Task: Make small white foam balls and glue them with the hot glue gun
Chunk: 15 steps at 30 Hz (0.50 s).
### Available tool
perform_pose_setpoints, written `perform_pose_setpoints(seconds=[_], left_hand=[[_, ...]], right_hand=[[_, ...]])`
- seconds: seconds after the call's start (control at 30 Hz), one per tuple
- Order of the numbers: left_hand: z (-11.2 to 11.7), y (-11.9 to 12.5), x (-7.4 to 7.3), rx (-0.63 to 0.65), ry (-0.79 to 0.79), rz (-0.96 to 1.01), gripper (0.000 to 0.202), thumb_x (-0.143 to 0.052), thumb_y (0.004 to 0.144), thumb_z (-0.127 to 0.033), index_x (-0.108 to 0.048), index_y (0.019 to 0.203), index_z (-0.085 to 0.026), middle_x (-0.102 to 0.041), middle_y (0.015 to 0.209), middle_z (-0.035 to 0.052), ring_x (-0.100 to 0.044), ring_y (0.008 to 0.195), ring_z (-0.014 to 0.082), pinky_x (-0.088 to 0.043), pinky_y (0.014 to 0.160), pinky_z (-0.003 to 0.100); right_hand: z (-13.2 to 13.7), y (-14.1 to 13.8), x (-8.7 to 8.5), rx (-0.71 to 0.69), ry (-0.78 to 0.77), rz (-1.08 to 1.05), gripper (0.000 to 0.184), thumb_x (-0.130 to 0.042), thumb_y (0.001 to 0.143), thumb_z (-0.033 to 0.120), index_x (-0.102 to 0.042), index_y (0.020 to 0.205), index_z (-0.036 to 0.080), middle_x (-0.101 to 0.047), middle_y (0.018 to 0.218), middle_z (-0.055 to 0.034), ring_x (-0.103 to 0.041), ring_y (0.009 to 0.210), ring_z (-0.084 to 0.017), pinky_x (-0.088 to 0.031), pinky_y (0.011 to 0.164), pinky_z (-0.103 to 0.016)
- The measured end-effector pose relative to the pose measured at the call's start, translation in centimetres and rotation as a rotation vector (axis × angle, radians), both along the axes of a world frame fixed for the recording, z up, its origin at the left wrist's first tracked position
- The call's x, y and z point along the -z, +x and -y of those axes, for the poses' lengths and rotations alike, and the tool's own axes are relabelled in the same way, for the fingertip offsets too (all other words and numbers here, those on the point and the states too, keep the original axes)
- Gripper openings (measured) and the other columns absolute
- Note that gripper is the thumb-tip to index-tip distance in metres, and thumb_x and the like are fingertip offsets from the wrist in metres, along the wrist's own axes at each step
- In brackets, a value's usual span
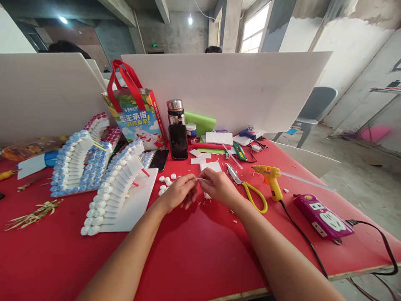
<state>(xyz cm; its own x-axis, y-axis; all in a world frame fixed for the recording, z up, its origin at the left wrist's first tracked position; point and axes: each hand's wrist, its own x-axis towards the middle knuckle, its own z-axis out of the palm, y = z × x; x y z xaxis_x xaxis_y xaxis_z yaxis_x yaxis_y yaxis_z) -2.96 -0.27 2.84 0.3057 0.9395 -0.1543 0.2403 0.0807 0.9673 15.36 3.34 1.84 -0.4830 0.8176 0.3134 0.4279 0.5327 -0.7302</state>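
Observation:
Above the red table, my left hand and my right hand meet, fingertips pinched together on a thin white strip. Its ends are hidden by the fingers, and I cannot make out its material. Small white rolled balls lie just left of my left hand. Under and beyond my right hand is a stack of white rectangular pieces. A fan-shaped white model, edged with white and blue balls, stands on a white board to the left. Yellow-handled pliers rest right of my right hand.
A yellow glue gun and a purple power strip with cords sit right. Behind stand a phone, a steel flask, a shopping bag and a tall white board. Dried stalks lie left.

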Motion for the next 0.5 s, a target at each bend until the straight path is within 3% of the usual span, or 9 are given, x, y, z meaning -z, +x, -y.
perform_pose_setpoints(seconds=[0.17,0.3,0.4,0.5], left_hand=[[0.1,0.6,0.4,-0.076,0.53,-0.575,0.022,-0.047,0.094,-0.028,-0.045,0.073,-0.022,-0.049,0.06,-0.0004,-0.043,0.051,0.0147,-0.023,0.054,0.029],[0.0,1.2,0.8,-0.097,0.661,-0.675,0.018,-0.054,0.088,-0.021,-0.047,0.07,-0.021,-0.053,0.067,0.0032,-0.045,0.055,0.0158,-0.021,0.057,0.03],[0.0,1.5,0.6,-0.155,0.414,-0.404,0.023,-0.051,0.091,-0.034,-0.051,0.072,-0.02,-0.057,0.067,0.0042,-0.049,0.051,0.0153,-0.026,0.052,0.027],[-0.3,1.5,0.3,-0.134,-0.14,0.107,0.043,-0.033,0.095,-0.049,-0.056,0.077,-0.018,-0.066,0.072,0.0095,-0.051,0.043,0.0142,-0.026,0.041,0.024]], right_hand=[[-0.2,-0.7,0.5,0.096,-0.188,-0.104,0.005,-0.054,0.075,0.023,-0.053,0.071,0.021,-0.055,0.063,0.0025,-0.045,0.058,-0.012,-0.032,0.054,-0.024],[-0.6,-1.1,0.9,0.156,-0.352,-0.213,0.004,-0.052,0.068,0.023,-0.054,0.066,0.02,-0.056,0.058,0.0024,-0.049,0.055,-0.013,-0.035,0.053,-0.024],[-0.6,-0.9,0.9,0.135,-0.327,-0.228,0.004,-0.053,0.07,0.023,-0.056,0.069,0.019,-0.058,0.058,0.0021,-0.05,0.055,-0.013,-0.036,0.054,-0.024],[-0.4,-0.7,0.9,0.123,-0.2,-0.171,0.006,-0.055,0.077,0.025,-0.058,0.074,0.02,-0.062,0.063,0.0017,-0.049,0.057,-0.012,-0.035,0.055,-0.024]])
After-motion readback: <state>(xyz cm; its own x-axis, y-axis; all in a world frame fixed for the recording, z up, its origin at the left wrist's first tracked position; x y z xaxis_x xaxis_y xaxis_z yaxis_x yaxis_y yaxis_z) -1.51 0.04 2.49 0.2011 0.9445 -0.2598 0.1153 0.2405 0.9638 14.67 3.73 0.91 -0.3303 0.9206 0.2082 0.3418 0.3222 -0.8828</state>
